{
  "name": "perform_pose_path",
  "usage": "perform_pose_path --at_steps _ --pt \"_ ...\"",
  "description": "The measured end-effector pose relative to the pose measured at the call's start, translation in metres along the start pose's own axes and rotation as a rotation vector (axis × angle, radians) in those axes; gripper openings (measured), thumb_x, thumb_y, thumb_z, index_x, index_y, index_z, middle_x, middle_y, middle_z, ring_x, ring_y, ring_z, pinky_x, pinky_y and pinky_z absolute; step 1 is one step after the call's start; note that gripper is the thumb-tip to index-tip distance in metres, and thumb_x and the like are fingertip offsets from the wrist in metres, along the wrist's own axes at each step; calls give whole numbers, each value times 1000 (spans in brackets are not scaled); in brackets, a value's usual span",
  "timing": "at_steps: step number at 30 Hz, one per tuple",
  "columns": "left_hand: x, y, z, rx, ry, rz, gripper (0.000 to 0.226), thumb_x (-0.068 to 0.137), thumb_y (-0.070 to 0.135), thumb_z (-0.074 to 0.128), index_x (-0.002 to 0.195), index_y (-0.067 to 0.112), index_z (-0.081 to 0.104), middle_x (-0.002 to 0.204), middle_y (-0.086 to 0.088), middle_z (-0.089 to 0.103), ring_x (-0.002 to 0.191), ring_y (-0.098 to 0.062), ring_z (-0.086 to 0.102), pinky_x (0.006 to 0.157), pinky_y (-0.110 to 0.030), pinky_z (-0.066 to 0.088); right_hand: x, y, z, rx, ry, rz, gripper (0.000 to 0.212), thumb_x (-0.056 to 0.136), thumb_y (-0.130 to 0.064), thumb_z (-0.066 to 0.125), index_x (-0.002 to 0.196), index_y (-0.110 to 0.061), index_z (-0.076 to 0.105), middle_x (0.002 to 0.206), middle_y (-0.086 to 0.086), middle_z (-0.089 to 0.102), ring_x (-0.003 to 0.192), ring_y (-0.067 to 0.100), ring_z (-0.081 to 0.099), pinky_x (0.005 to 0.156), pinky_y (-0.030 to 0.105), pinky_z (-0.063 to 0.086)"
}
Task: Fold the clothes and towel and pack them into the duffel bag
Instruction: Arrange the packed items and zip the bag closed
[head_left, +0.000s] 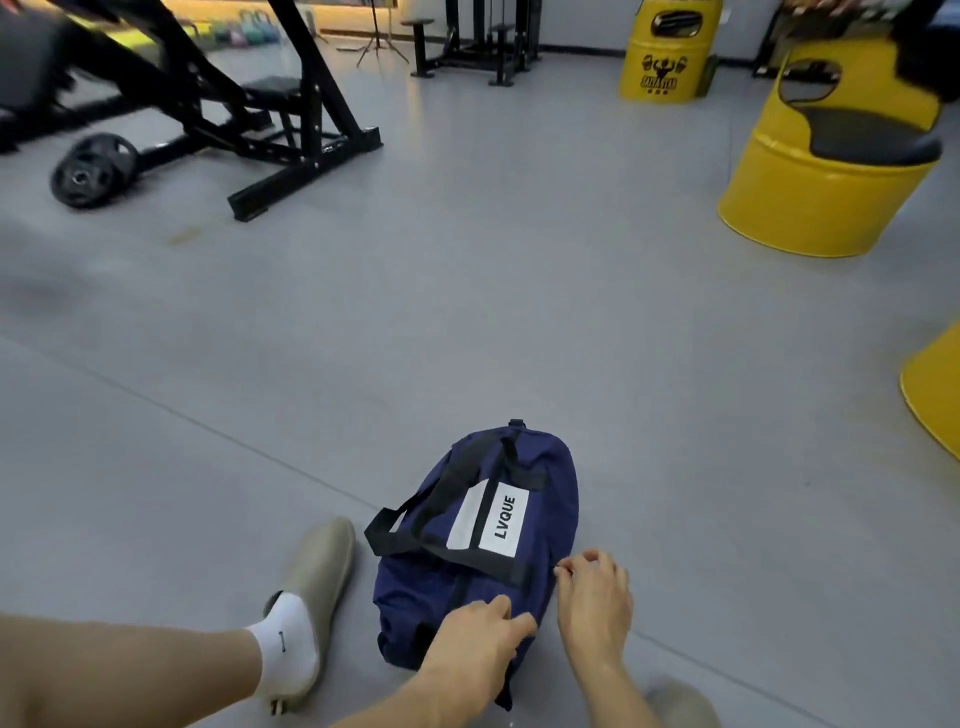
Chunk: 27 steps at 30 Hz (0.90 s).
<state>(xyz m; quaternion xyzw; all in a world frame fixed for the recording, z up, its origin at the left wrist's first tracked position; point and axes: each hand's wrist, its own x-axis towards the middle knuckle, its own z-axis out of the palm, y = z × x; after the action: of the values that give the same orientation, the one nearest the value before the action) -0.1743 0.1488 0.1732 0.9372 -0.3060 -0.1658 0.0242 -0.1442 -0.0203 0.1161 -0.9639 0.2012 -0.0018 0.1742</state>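
A navy duffel bag (485, 540) with black straps and a white LVQUE label lies on the grey floor, near the bottom centre. Its top looks closed. My left hand (480, 636) rests on the bag's near end, its fingers lying over the fabric. My right hand (595, 597) sits at the bag's near right corner with the fingers curled and the fingertips pinched together at the bag's edge; what they pinch is too small to tell. No clothes or towel are in view.
My left leg, in a white sock and beige shoe (317, 587), stretches beside the bag. A black gym machine (249, 119) and weight plate (93, 169) stand far left. Yellow barrel seats (826, 171) stand at the right.
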Motion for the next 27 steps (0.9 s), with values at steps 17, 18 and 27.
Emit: perform_pose_path --at_steps 17,18,27 --pt "3 -12 6 -93 65 40 37 72 56 60 105 41 53 78 10 54 59 -8 57 46 -25 34 49 -10 13 5 -178 36 26 96 -37 56 120 -33 65 132 -3 55 119 21 51 96 36 48" --pt "0 -21 -3 -215 99 -21 36 83 51 53 117 41 51 94 7 59 79 -14 62 60 -29 43 52 -13 11 20 -189 18 33 96 -35 56 128 -32 62 137 -1 53 121 23 51 97 37 47" --pt "-41 -126 -10 -451 417 -561 33 101 49 39 133 44 45 120 21 51 108 -6 54 81 -24 46 75 -102 -24 125 -148 -268 43 102 -33 47 145 -29 51 154 -1 42 140 21 37 112 37 37"
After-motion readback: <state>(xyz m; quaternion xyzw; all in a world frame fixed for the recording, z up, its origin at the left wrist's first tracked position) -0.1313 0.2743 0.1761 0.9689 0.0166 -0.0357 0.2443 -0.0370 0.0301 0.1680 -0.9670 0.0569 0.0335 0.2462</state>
